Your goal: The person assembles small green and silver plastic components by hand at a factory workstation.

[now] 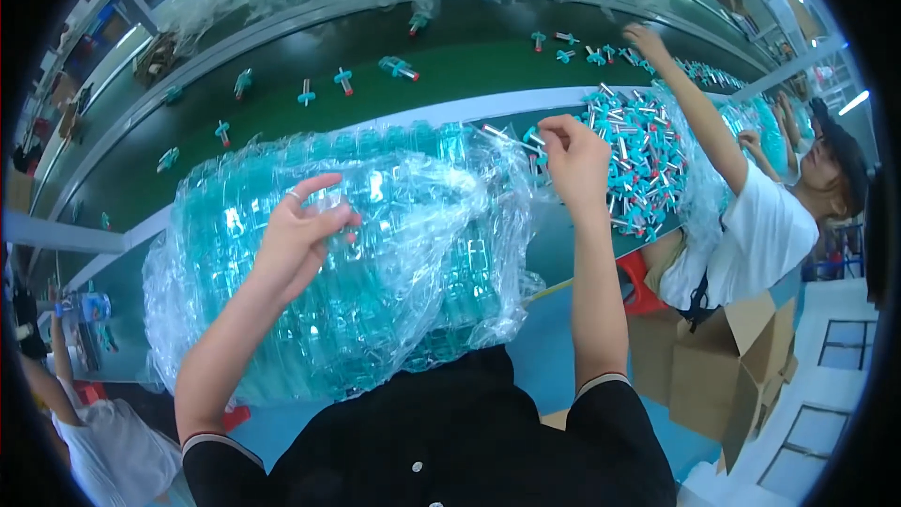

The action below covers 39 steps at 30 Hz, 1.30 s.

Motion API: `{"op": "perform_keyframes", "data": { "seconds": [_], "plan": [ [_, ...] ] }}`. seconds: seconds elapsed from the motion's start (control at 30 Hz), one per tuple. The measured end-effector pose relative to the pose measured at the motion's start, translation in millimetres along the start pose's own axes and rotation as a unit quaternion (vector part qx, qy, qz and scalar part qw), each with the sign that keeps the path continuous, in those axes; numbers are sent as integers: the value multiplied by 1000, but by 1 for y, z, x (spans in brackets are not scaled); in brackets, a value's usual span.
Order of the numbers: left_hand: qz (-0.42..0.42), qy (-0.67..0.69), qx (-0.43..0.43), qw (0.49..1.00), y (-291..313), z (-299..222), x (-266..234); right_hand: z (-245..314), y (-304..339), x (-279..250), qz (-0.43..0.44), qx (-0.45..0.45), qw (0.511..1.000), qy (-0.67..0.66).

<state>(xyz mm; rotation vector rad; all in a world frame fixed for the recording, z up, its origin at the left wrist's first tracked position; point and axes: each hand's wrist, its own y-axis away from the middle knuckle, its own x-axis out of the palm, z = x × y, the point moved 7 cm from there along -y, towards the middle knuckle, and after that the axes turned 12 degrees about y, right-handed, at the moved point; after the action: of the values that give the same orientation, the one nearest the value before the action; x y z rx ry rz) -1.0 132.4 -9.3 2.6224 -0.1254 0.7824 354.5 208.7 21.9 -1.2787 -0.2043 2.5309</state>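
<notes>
A large clear plastic bag (404,282) packed with rows of see-through teal bottles lies in front of me. Over its upper middle hovers my left hand (298,233), fingers spread and slightly bent, a ring on one finger, nothing visible in it. My right hand (577,161) is beyond the bag's right end, thumb and fingers pinched together at a small teal-and-silver part (533,137). Just right of that hand spreads a heap of similar small parts (648,155), teal with silver barrels and some red tips.
Behind the bag runs a green conveyor belt (282,127) with scattered teal parts. A co-worker (760,216) at the right reaches over the belt; another person (113,441) is at lower left. An open cardboard box (713,366) and a red stool (640,286) stand at right.
</notes>
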Motion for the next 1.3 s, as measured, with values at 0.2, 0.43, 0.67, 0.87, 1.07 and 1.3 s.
{"op": "perform_keyframes", "data": {
  "seconds": [0.2,0.43,0.67,0.87,1.07,1.3],
  "plan": [
    [24,129,3,991,-92,22,-2,-9,-59,83,133,-154,954,220],
    [28,-90,73,993,-79,19,-3,-49,-71,44,63,-110,946,298],
    [106,-385,436,806,-18,-1,35,-43,-58,58,213,-98,909,345],
    [166,-413,466,765,-14,5,52,-21,-59,7,69,-138,955,255],
    [153,-453,455,751,-18,1,59,-68,-56,-89,-5,33,946,322],
    [151,-423,466,762,-24,1,59,-84,-31,-45,-22,47,901,430]
  ]
}}
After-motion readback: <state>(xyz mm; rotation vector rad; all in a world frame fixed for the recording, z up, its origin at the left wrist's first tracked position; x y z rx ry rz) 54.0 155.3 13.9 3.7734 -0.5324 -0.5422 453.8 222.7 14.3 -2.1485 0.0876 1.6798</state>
